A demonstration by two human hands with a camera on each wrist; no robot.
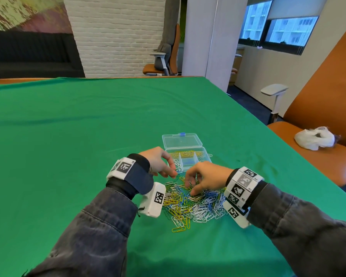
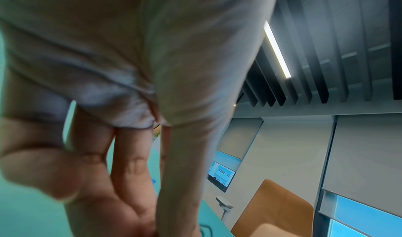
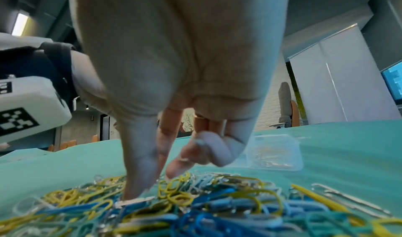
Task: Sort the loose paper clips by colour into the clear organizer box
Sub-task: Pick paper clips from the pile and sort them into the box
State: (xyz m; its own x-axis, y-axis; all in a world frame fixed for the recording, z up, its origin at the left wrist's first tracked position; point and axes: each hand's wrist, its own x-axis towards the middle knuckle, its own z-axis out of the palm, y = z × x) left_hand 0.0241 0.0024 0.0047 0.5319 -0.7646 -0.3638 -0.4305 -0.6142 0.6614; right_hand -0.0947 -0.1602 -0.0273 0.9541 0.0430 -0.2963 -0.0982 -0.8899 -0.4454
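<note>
A heap of loose paper clips (image 1: 192, 202) in yellow, blue, green and white lies on the green cloth (image 1: 88, 126). Just behind it stands the clear organizer box (image 1: 205, 154) with its lid (image 1: 179, 140) open; yellow clips fill a back compartment and white ones a left one. My right hand (image 1: 190, 189) is on the heap. In the right wrist view the right hand (image 3: 152, 184) has thumb and forefinger apart, both touching the clips (image 3: 195, 206), with the box (image 3: 276, 154) beyond. My left hand (image 1: 174, 173) hovers by the box's near left corner, fingertips drawn together. Its own view shows only the left hand's (image 2: 152, 223) palm and fingers, blurred.
An orange chair (image 1: 318, 156) with a crumpled white plastic bag (image 1: 315, 138) stands off the table's right edge. Another office chair (image 1: 164, 62) is far behind the table. The green cloth stretches wide to the left and behind the box.
</note>
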